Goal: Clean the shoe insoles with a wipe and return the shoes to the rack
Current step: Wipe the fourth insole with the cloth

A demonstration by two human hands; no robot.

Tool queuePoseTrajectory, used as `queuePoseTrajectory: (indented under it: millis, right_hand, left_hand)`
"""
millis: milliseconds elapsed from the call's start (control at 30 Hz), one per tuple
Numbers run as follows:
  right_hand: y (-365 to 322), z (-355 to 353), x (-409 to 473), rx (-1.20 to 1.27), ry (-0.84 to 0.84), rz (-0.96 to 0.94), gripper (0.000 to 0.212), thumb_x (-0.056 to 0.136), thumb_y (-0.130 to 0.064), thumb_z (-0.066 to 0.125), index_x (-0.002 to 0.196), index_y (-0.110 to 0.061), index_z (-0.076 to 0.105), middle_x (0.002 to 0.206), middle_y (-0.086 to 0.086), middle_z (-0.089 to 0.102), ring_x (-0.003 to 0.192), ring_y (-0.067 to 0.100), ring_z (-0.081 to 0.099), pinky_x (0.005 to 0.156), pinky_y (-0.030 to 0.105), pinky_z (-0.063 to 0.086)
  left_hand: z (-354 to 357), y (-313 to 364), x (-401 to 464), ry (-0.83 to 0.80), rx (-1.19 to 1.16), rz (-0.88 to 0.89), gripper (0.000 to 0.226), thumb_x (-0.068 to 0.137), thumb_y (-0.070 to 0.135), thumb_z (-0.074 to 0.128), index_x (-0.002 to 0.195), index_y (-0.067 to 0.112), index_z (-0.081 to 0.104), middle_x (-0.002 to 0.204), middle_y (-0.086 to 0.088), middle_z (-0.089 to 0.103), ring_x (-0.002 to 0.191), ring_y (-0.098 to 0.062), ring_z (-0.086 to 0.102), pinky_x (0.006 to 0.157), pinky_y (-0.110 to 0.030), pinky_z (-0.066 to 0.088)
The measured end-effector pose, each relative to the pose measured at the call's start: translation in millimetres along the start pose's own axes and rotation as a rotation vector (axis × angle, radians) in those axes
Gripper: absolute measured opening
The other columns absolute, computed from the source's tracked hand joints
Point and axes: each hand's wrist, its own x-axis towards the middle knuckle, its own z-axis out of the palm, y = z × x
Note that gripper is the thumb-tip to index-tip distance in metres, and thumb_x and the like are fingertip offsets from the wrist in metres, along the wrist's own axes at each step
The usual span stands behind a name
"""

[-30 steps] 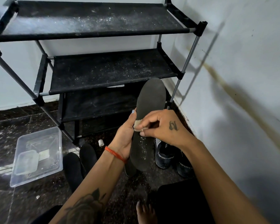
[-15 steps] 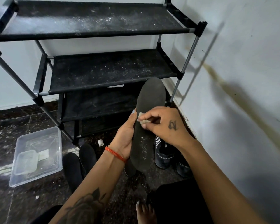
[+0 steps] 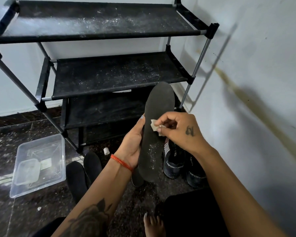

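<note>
The insole (image 3: 156, 134) you are cleaning stands nearly upright in front of the rack (image 3: 109, 74), toe end up, heel end low above the floor (image 3: 24, 211). White specks dot its lower half, so that part looks still to be wiped. It looks thin, light and bendy, likely to flex under pressure, so support it from behind along the middle edge, as you do now. Your left hand (image 3: 132, 147) grips its left edge, fingers curled behind, thumb along the front. Your right hand (image 3: 178, 129) pinches a small crumpled wipe (image 3: 155, 124) against the insole's middle. Just right of it, the two dark shoes (image 3: 173, 161) stand on the floor; more dark insoles (image 3: 79, 177) lie to the left, beside a clear plastic tub (image 3: 39, 165).
</note>
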Motion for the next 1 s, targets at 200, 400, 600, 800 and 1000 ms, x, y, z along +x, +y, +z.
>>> queuePoseTrajectory:
  millis: [200, 400, 600, 800, 1000]
  right_hand:
    - [-9.6, 2.7, -3.8, 0.078, -0.251, -0.046, 0.02, 0.069, 0.002, 0.073, 0.076, -0.017, 0.073, 0.064, -0.005, 0.068, 0.065, 0.012, 0.065, 0.067, 0.023, 0.052]
    - [-5.9, -16.0, -2.0, 0.189, -0.073, 0.073, 0.022, 0.069, 0.009, 0.069, 0.074, -0.012, 0.073, 0.068, 0.003, 0.069, 0.062, 0.007, 0.06, 0.059, 0.015, 0.048]
    - [-8.3, 3.9, -1.3, 0.09, -0.051, -0.048, 0.022, 0.071, 0.002, 0.068, 0.081, -0.017, 0.072, 0.079, -0.001, 0.071, 0.072, 0.014, 0.064, 0.068, 0.022, 0.054]
    - [-13.9, 10.7, -4.6, 0.078, -0.177, -0.147, 0.02, 0.072, 0.003, 0.064, 0.079, -0.014, 0.07, 0.078, -0.002, 0.072, 0.073, 0.016, 0.066, 0.072, 0.03, 0.055]
    - [-5.6, -13.9, -1.4, 0.301, -0.201, 0.027, 0.02, 0.072, 0.011, 0.062, 0.075, -0.008, 0.069, 0.076, 0.012, 0.072, 0.065, 0.011, 0.062, 0.057, 0.019, 0.048]
  left_hand:
    - [-0.9, 3.6, -0.6, -0.039, -0.07, -0.029, 0.046, 0.099, 0.04, 0.036, 0.119, 0.007, 0.061, 0.106, -0.01, 0.07, 0.089, -0.02, 0.07, 0.078, -0.03, 0.058]
    - [-3.4, 2.8, 2.5, -0.029, -0.016, 0.004, 0.053, 0.097, 0.04, 0.039, 0.143, 0.014, 0.042, 0.137, -0.015, 0.052, 0.107, -0.025, 0.059, 0.097, -0.039, 0.046]
    - [-2.4, 1.7, 0.9, -0.013, -0.028, -0.033, 0.05, 0.098, 0.042, 0.038, 0.129, 0.007, 0.054, 0.107, -0.014, 0.067, 0.089, -0.023, 0.068, 0.083, -0.034, 0.056]
    - [-2.5, 1.9, -0.7, -0.061, -0.036, -0.042, 0.044, 0.099, 0.04, 0.039, 0.108, 0.004, 0.062, 0.088, -0.012, 0.071, 0.08, -0.02, 0.069, 0.074, -0.031, 0.059]
    - [-2.0, 3.2, 0.0, -0.02, -0.021, -0.057, 0.052, 0.085, 0.042, 0.049, 0.122, 0.007, 0.059, 0.11, -0.014, 0.064, 0.092, -0.023, 0.064, 0.092, -0.036, 0.049]
